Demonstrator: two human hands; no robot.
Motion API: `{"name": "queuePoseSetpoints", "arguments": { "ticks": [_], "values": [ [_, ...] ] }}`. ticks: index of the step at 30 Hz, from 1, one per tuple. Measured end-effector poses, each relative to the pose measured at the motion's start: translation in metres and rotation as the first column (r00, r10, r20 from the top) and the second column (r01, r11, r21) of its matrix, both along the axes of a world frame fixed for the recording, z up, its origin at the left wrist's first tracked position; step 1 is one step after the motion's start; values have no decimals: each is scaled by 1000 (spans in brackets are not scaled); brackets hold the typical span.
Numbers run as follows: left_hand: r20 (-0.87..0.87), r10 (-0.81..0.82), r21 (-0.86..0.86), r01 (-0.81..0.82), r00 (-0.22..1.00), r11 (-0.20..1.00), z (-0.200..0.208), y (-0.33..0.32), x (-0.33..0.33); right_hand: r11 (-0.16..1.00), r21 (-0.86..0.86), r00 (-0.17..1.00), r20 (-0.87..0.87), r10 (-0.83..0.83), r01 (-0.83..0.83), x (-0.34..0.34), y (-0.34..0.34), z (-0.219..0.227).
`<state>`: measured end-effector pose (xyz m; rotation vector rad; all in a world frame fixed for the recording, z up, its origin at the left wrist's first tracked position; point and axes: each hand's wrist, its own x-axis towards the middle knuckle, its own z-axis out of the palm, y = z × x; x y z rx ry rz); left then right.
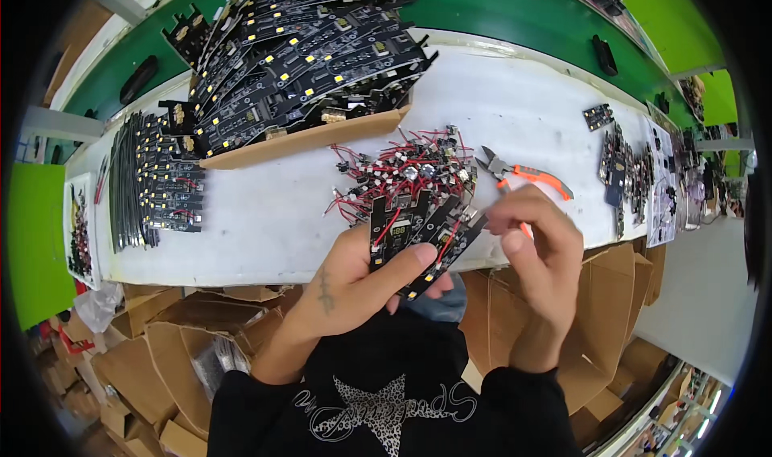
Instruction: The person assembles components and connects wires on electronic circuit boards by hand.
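Observation:
My left hand (354, 284) is closed around black circuit boards (437, 276), fanned apart over the table's near edge. Red wires run along their faces, and yellowish square LEDs show at the lower ends. My right hand (543, 252) is curled, thumb and fingers drawn together just right of the boards' upper ends. What its fingertips hold, if anything, is too small to make out. Just beyond the boards lies a heap of small parts with red wires (410, 167). Diagonal cutters (500, 167) with orange handles rest to its right, one handle partly hidden behind my right hand.
An open cardboard box (322, 135) heaped with long black circuit boards stands at the back left. Rows of boards (173, 183) and black strips lie left of it. More boards (619, 167) are at the right. Large cardboard cartons (555, 320) stand below the near table edge.

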<state>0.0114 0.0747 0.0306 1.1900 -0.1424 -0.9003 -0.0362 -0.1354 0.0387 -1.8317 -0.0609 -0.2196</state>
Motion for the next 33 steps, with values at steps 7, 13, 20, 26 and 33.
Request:
{"name": "queuePoseSetpoints", "arguments": {
  "ticks": [7,13,20,26,33],
  "values": [
    [111,-159,81,151,981,985,2,18,3,868,-9,854,-188,486,-496,30,-21,19],
    [210,-325,133,302,922,944,6,25,13,743,35,698,-316,643,-668,32,-17,19],
    [337,-418,131,398,843,908,0,34,22,747,37,727,-204,656,-664,29,-4,12],
    [273,-457,101,447,847,889,-6,36,24,719,168,689,-204,695,-675,27,0,-1],
    [71,-490,-1,492,869,871,-7,43,25,624,425,601,-206,772,-656,31,-6,-9]
  ]
}}
